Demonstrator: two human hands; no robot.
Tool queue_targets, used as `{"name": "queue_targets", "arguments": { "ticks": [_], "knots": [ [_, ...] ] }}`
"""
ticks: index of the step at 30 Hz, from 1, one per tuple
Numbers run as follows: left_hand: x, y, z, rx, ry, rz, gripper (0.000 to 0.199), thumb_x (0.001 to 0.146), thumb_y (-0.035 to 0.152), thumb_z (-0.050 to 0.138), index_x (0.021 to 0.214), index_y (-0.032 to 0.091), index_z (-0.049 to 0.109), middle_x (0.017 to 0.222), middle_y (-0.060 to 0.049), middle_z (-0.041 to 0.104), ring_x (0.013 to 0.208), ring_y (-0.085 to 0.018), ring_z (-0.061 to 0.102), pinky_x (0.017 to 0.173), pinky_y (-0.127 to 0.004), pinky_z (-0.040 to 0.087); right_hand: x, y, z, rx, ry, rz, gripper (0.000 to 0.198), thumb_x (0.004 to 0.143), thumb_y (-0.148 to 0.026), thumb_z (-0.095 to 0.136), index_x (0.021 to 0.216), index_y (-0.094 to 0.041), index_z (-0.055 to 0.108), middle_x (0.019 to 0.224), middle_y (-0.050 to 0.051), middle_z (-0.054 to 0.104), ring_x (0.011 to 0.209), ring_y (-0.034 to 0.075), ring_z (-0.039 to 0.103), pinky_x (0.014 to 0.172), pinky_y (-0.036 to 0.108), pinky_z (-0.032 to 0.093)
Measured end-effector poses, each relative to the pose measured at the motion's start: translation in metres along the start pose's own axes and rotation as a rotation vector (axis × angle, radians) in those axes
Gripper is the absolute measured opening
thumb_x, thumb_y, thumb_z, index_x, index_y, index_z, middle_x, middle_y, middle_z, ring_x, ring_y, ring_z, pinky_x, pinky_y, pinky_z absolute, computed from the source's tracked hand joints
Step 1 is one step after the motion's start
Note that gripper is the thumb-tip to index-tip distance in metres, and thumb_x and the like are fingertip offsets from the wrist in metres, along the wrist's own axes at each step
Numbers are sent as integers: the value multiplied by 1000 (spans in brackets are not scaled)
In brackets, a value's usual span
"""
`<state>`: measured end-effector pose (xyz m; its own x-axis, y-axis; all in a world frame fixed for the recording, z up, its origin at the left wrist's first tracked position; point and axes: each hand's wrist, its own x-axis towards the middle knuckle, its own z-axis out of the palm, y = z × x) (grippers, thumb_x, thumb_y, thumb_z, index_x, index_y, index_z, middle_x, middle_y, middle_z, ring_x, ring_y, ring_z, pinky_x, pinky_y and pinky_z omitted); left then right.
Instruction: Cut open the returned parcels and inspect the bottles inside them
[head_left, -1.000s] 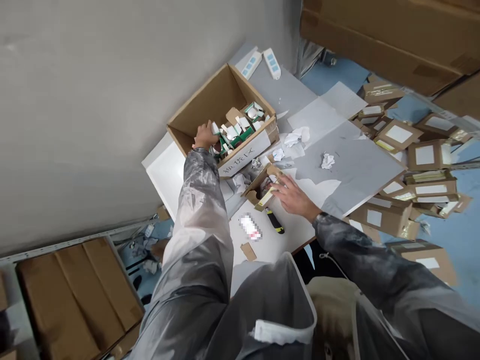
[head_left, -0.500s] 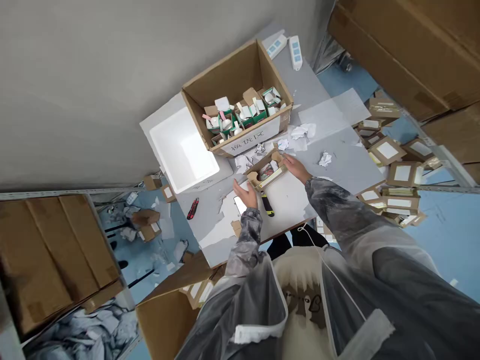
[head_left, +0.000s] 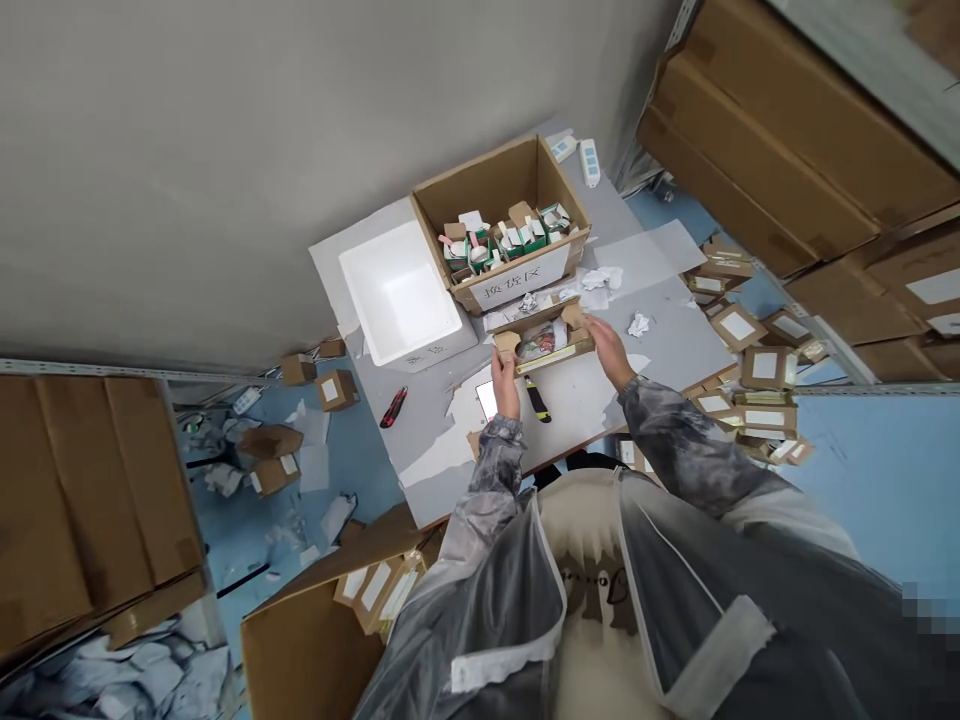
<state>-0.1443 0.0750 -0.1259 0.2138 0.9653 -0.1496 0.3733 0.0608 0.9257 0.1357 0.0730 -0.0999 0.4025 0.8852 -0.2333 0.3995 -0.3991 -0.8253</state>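
Note:
An opened cardboard box (head_left: pixel 553 352) is held between my two hands above the table, its flaps spread. Something in clear plastic with red and green parts (head_left: pixel 538 342) lies inside it beside white paper. My left hand (head_left: pixel 505 385) grips the box's left end, and my right hand (head_left: pixel 609 350) closes on its right end. Just below the box lie a yellow-and-black utility knife (head_left: pixel 537 400) and a white-screened phone (head_left: pixel 486 401), partly covered by my left hand. A red-and-black utility knife (head_left: pixel 394 407) rests farther left.
Behind stands a large carton (head_left: pixel 525 278) of small green-and-white boxes, beside a white foam bin (head_left: pixel 409 352). Crumpled paper (head_left: pixel 638 324) lies on the table (head_left: pixel 675 345). Power strips (head_left: pixel 590 163) sit at the back. Stacked cartons (head_left: pixel 765 150) and floor boxes (head_left: pixel 769 365) flank the table.
Both hands have closed on the ends of the cardboard box, where the left hand was apart from it before. The box appears raised and turned slightly. The camera view has shifted.

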Motion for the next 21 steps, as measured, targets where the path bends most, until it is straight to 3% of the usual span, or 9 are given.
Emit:
{"name": "queue_targets", "arguments": {
  "ticks": [2,5,9,12,17,21],
  "knots": [
    [-3,15,-20,-99,93,-47,77,136,70,29,205,39,41,206,-8,49,190,-37,52,153,-60,54,-20,-32,-12,-7,51,-103,104,115,-103,43,171,-24,83,181,15,74,181,41,60,161,60,41],
    [-8,45,-53,-240,191,-19,87,132,81,24,208,39,32,210,-5,41,196,-32,42,159,-53,47,-37,-76,-22,-52,91,-290,107,120,-104,34,179,-26,77,185,14,70,188,43,51,164,67,33],
    [-15,78,-90,-427,289,149,95,123,100,39,202,47,40,212,0,38,202,-30,26,165,-53,32,-41,-109,-14,11,80,-388,105,118,-108,28,196,-43,55,202,-1,52,201,37,26,168,66,20],
    [-20,89,-109,-612,283,251,98,115,107,53,194,48,51,211,3,39,202,-30,24,167,-50,28,-46,-123,-1,127,96,-402,110,112,-115,34,201,-51,43,209,-12,40,202,31,23,169,56,21],
    [-32,87,-129,-649,260,178,91,113,111,50,179,49,63,203,6,51,201,-26,29,166,-43,32,-79,-155,3,134,62,-507,117,108,-116,32,206,-52,33,207,-17,41,205,35,12,171,62,15],
    [-38,89,-134,-640,283,202,86,114,109,53,168,44,67,197,2,57,200,-28,32,166,-47,30,-104,-172,-4,75,67,-511,110,108,-114,28,205,-63,22,207,-33,31,205,17,4,171,41,12]
  ]
}}
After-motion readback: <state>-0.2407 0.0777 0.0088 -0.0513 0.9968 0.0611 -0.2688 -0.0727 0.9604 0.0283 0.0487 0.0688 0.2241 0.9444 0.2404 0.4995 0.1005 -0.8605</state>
